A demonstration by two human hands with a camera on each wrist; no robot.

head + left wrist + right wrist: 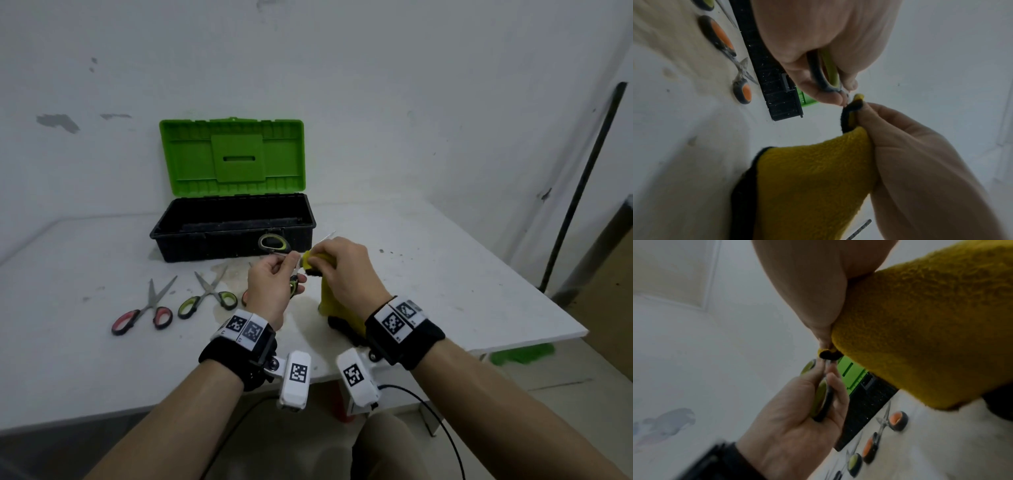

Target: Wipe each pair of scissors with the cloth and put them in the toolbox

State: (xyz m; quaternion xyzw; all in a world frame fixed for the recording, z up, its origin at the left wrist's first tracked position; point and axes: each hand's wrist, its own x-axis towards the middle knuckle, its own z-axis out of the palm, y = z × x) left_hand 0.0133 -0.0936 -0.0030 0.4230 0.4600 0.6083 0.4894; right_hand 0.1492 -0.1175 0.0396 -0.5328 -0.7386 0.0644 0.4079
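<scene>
My left hand (274,281) grips the green-handled scissors (826,73) by their handles above the table, blades pointing up and right. My right hand (342,270) pinches the yellow cloth (330,294) around those blades; a blade tip (329,235) pokes out past the fingers. The cloth (812,178) hangs down to the table. The toolbox (233,233) stands open behind the hands, its green lid (232,157) upright. Red-handled scissors (144,311) and another green-handled pair (209,298) lie at the left. An orange-handled pair (723,42) lies under my left hand.
The white table (462,274) ends at its right edge near my right wrist. A dark pole (582,188) leans at the far right wall. A black cable (431,414) hangs below the table edge. A stained patch (233,274) marks the table before the toolbox.
</scene>
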